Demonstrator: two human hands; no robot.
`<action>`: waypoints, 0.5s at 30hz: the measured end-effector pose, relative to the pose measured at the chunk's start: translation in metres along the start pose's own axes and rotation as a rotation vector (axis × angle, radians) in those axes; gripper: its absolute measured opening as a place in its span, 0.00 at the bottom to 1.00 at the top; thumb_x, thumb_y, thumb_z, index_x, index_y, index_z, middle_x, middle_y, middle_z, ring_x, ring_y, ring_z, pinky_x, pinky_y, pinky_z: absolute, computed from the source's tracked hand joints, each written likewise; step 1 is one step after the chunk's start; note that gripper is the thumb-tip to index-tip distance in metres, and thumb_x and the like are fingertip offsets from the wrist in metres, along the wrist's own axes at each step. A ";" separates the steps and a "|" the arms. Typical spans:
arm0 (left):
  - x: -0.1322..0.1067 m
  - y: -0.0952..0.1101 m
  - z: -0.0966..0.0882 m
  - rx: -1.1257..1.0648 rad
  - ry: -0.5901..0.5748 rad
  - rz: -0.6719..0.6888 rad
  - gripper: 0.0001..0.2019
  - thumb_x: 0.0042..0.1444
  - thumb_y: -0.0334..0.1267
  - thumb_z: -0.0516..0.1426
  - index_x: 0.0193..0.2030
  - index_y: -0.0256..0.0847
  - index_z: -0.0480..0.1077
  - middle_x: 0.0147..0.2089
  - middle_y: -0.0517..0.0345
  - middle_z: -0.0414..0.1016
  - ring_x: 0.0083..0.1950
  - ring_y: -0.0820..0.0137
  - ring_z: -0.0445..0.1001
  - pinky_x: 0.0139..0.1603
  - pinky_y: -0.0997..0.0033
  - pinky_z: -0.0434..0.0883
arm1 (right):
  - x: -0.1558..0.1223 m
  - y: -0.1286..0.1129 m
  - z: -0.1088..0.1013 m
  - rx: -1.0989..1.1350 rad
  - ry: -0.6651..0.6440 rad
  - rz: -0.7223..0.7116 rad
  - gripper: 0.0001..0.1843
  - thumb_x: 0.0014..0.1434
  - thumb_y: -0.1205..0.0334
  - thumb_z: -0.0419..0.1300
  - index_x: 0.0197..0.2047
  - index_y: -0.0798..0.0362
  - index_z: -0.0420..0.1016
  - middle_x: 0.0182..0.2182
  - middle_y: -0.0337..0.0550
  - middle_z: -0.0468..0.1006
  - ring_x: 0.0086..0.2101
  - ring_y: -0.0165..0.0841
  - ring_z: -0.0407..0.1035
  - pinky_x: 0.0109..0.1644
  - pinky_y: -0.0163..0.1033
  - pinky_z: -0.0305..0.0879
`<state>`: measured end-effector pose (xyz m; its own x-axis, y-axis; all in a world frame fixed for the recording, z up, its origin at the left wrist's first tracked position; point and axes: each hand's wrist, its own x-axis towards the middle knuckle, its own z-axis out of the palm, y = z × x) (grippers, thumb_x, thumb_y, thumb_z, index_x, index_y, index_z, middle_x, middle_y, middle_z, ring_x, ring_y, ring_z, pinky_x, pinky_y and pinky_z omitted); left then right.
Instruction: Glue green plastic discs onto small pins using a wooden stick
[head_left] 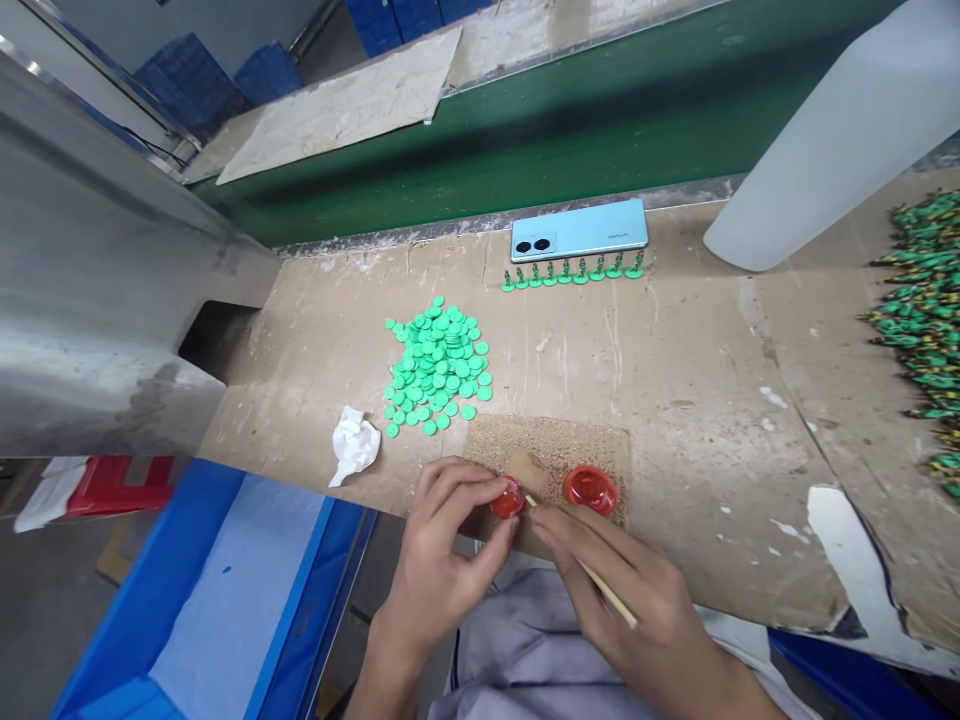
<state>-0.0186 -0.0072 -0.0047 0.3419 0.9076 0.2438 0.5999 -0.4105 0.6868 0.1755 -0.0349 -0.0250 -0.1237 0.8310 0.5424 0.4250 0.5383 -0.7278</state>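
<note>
"What are the hands on?"

"The left hand (pixel 448 540) pinches a red cap (pixel 508 499) between thumb and fingers, just over the cork mat (pixel 547 452) at the front of the bench (pixel 697 420). The right hand (pixel 615 585) holds a wooden stick (pixel 609 598), its tip right at the cap's rim."

"So both grips are closed?"

"Yes, each is clamped on its own piece, the cap on the left, the stick on the right."

"What lies around them?"

"A second red cap (pixel 591 490) sits on the mat. Left of that are a crumpled tissue (pixel 356 445) and a heap of green discs (pixel 436 365). Farther back, a row of green pegs (pixel 574 270) stands just below a phone (pixel 579 230)."
</note>
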 end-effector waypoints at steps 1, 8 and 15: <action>0.000 0.000 0.000 0.001 0.003 0.009 0.15 0.64 0.28 0.64 0.55 0.45 0.77 0.49 0.51 0.80 0.55 0.59 0.73 0.55 0.54 0.75 | 0.002 -0.001 0.000 0.021 -0.004 0.018 0.15 0.71 0.77 0.55 0.56 0.57 0.76 0.45 0.49 0.86 0.46 0.35 0.83 0.52 0.35 0.83; -0.001 0.005 0.000 0.034 0.047 0.013 0.15 0.64 0.28 0.65 0.55 0.46 0.78 0.49 0.51 0.79 0.53 0.61 0.75 0.50 0.59 0.77 | 0.027 -0.008 -0.008 0.037 -0.090 0.177 0.11 0.74 0.72 0.54 0.50 0.54 0.77 0.40 0.45 0.86 0.39 0.34 0.84 0.43 0.35 0.83; -0.007 0.003 0.008 0.023 0.114 0.019 0.16 0.64 0.28 0.65 0.56 0.43 0.76 0.48 0.53 0.81 0.50 0.62 0.76 0.51 0.59 0.77 | 0.055 -0.007 -0.014 0.112 -0.237 0.325 0.14 0.75 0.66 0.55 0.40 0.47 0.81 0.18 0.34 0.75 0.33 0.38 0.84 0.37 0.36 0.81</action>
<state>-0.0136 -0.0156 -0.0098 0.2693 0.9034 0.3336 0.6107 -0.4281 0.6661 0.1780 0.0054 0.0157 -0.2079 0.9623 0.1752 0.3771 0.2441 -0.8934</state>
